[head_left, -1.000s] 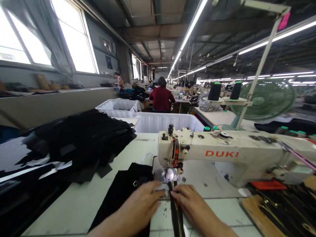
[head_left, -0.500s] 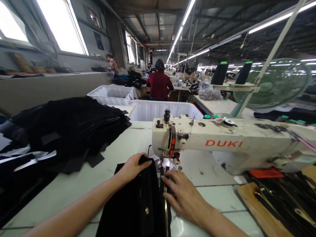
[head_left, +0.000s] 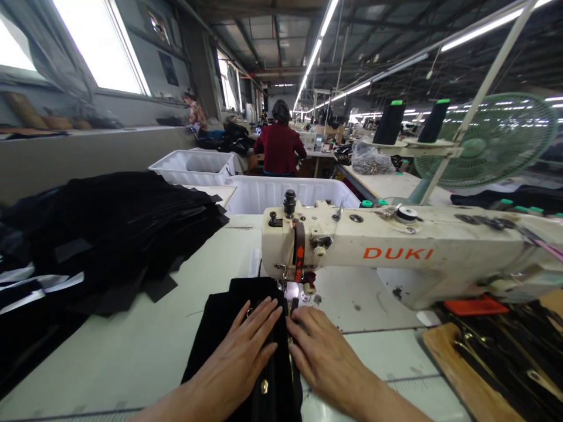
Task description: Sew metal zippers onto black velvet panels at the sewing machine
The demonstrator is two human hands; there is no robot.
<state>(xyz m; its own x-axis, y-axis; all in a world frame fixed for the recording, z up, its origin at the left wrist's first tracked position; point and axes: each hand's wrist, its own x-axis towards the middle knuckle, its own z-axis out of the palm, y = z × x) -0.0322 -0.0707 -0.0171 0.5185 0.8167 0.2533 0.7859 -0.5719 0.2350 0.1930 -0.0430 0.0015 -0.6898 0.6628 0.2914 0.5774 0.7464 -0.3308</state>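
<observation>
A black fabric piece (head_left: 211, 319) lies under the sewing machine's head (head_left: 281, 243), its far edge beside the lit needle area. My left hand (head_left: 241, 351) rests flat on it with the fingers stretched forward. Below that hand a small gold fitting (head_left: 264, 386) shows on a black strip. Along the fabric's right edge runs a zipper (head_left: 291, 351) with gold-coloured teeth, leading up to the presser foot. My right hand (head_left: 325, 346) grips the zipper at this edge with bent fingers. The contact between needle and fabric is too small to make out.
A pile of black cut pieces (head_left: 109, 228) covers the table's left side. White plastic bins (head_left: 290, 193) stand behind the machine. At right, a wooden tray (head_left: 453, 363) holds more zippers. Thread cones (head_left: 389, 123) and a green fan (head_left: 479, 140) stand beyond; a person in dark red (head_left: 280, 146) sits ahead.
My left hand has let go of the fabric's far edge and moved back to lie flat on top. The fabric's far end now lies flatter beside the needle. My right hand stays at the zipper.
</observation>
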